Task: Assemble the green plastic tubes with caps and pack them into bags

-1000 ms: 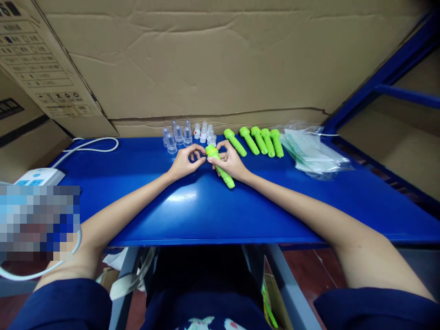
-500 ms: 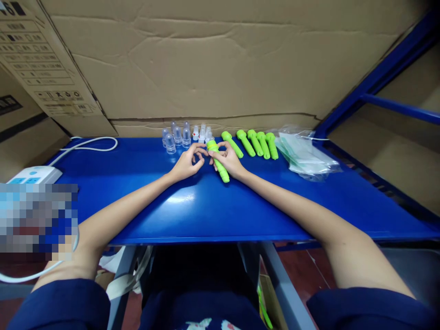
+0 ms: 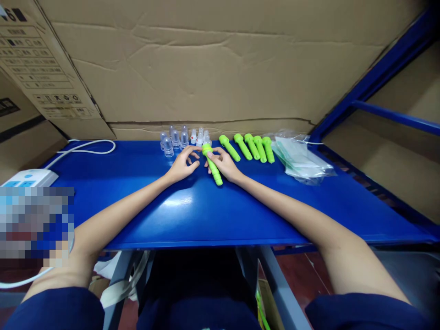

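Note:
A bright green flashlight-shaped body (image 3: pixel 215 173) slants over the blue table, its wide head away from me and its narrow handle towards me. My right hand (image 3: pixel 225 164) is closed around it just below the head. From the other side, my left hand (image 3: pixel 184 164) has curved, parted fingers, with the index fingertip at the head; whether it touches cannot be made out. Behind my hands stand several clear domed caps (image 3: pixel 168 146) and several small white-and-clear pieces (image 3: pixel 200 137). More green flashlight bodies (image 3: pixel 243 145) lie in a slanted row beyond my right hand.
Clear plastic bags with pale sheets (image 3: pixel 300 158) lie at the right of the blue table (image 3: pixel 206 220). On the left are a white power strip (image 3: pixel 30 177) and its cable. Cardboard (image 3: pixel 213 78) walls the back, and a blue metal frame (image 3: pixel 388 114) rises at the right.
The view has shifted slightly. My right hand still holds the green flashlight body, now turned a little more upright in view. My left hand stays by its head.

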The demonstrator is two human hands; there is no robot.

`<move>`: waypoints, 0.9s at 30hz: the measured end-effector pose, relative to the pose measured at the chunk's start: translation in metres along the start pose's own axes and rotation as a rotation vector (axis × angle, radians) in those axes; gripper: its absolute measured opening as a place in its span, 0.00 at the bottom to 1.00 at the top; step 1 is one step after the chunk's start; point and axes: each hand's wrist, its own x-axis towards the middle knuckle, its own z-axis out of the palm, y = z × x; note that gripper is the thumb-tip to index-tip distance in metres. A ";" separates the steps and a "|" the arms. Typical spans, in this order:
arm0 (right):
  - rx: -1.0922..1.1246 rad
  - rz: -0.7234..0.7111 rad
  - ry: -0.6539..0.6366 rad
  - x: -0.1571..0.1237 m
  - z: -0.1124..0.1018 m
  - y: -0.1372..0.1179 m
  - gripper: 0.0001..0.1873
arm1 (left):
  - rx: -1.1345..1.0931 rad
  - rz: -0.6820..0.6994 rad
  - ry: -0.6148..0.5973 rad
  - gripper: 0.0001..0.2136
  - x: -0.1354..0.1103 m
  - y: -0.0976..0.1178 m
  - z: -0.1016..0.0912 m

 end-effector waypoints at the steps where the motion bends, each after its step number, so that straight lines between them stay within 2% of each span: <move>1: -0.002 -0.004 -0.006 0.000 0.000 0.001 0.36 | -0.011 -0.004 -0.009 0.20 0.000 0.000 0.000; 20: -0.055 0.019 -0.026 -0.003 -0.003 0.000 0.36 | -0.103 -0.006 -0.092 0.22 0.000 -0.001 -0.001; 27: -0.073 0.020 -0.030 -0.003 -0.004 0.001 0.35 | -0.114 -0.023 -0.069 0.21 0.000 -0.003 0.000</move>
